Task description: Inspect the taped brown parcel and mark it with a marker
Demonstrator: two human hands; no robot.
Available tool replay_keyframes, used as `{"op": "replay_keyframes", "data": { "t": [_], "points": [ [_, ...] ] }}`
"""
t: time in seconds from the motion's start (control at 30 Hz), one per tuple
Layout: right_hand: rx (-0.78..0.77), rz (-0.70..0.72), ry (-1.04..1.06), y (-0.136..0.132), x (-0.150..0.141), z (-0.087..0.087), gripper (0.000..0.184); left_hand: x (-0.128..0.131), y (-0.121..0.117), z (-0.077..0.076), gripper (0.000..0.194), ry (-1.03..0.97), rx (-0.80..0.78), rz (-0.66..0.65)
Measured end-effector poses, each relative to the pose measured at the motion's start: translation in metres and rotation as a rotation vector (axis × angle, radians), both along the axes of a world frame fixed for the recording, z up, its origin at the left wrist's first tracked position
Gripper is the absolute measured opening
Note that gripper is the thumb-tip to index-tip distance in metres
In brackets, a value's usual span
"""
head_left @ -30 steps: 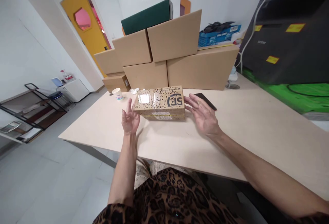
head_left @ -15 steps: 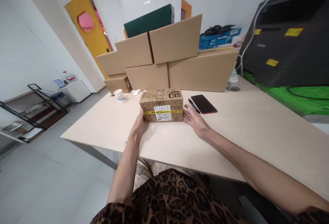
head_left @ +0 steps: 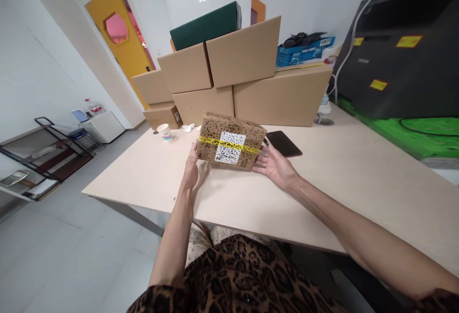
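A speckled cardboard parcel (head_left: 231, 140) with a yellow tape band and a white printed label is lifted and tilted above the pale table (head_left: 340, 184), its labelled face turned toward me. My left hand (head_left: 191, 167) presses flat against the parcel's left end. My right hand (head_left: 274, 164) presses against its right end from below. Both hands clamp the parcel between them, fingers stretched along its sides.
A dark phone (head_left: 283, 143) and a pen lie on the table just right of the parcel. A paper cup (head_left: 165, 131) stands at the far left. Stacked cardboard boxes (head_left: 244, 81) line the back edge. A black printer (head_left: 401, 50) stands at the right, a metal shelf (head_left: 39, 155) at the left.
The parcel lay flat with its logo up, was turned onto its side, and now is raised and tipped toward me. Both hands went from hovering apart to pressing its ends.
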State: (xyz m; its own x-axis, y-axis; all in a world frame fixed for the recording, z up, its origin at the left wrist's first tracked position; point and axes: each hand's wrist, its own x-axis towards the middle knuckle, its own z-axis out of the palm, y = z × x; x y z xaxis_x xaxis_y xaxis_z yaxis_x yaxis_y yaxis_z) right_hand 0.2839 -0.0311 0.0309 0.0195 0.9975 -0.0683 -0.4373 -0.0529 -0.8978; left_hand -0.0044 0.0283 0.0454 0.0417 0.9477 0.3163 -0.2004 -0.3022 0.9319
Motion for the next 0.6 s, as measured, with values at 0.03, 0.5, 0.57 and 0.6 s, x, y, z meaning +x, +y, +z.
{"op": "replay_keyframes", "data": {
  "t": [0.03,0.5,0.57,0.6],
  "points": [
    [-0.001,0.016,0.008,-0.001,-0.002,0.001,0.055,0.000,0.000,0.001,0.071,-0.030,0.005,-0.021],
    [-0.011,0.140,-0.117,-0.002,-0.016,-0.014,0.029,0.002,0.008,-0.011,0.068,-0.143,-0.125,-0.060],
    [-0.027,-0.042,-0.122,0.004,-0.011,-0.017,0.033,0.000,0.009,-0.011,0.066,-0.143,-0.155,-0.066],
    [-0.017,-0.125,-0.113,0.006,-0.009,-0.017,0.037,-0.001,0.009,-0.011,0.066,-0.144,-0.170,-0.071]
  ]
}}
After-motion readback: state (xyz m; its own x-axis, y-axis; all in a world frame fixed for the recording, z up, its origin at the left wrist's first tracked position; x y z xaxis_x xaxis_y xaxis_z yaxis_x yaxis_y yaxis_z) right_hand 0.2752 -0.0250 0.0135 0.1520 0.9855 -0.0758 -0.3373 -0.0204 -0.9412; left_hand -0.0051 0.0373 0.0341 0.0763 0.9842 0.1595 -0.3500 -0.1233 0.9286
